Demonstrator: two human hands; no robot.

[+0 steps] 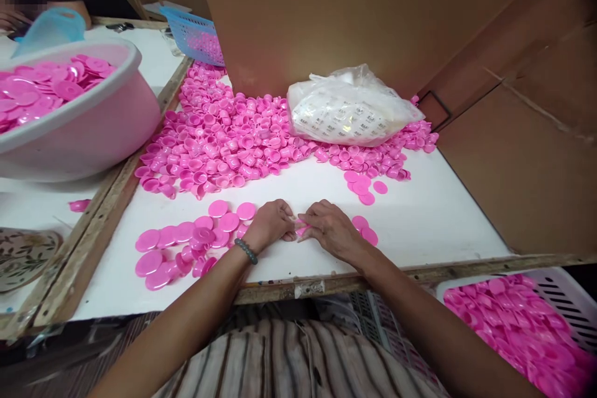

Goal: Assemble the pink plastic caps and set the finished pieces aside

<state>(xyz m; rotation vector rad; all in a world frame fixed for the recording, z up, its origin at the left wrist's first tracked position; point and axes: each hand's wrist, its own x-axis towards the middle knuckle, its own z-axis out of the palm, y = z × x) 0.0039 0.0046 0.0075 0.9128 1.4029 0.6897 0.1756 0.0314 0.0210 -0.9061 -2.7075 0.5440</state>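
My right hand (332, 229) has its fingers closed on a small pink plastic piece (303, 228), mostly covered by the fingers. My left hand (273, 222), with a beaded bracelet (246, 251) at the wrist, is pinched close beside that piece. What lies between the left fingertips is too small to make out. Loose pink toy saucers (228, 222) and several little pink cups lie to the left of my left hand. A couple of pink discs (369, 236) rest by my right wrist. Farther back spreads a large heap of pink toy cups (233, 137).
A clear plastic bag (352, 109) of printed white sheets sits on the heap. A big basin (107, 118) of pink discs stands left, a blue basket (193, 34) behind. Cardboard (326, 18) walls the back and right. A white crate (566, 298) of pink pieces is lower right.
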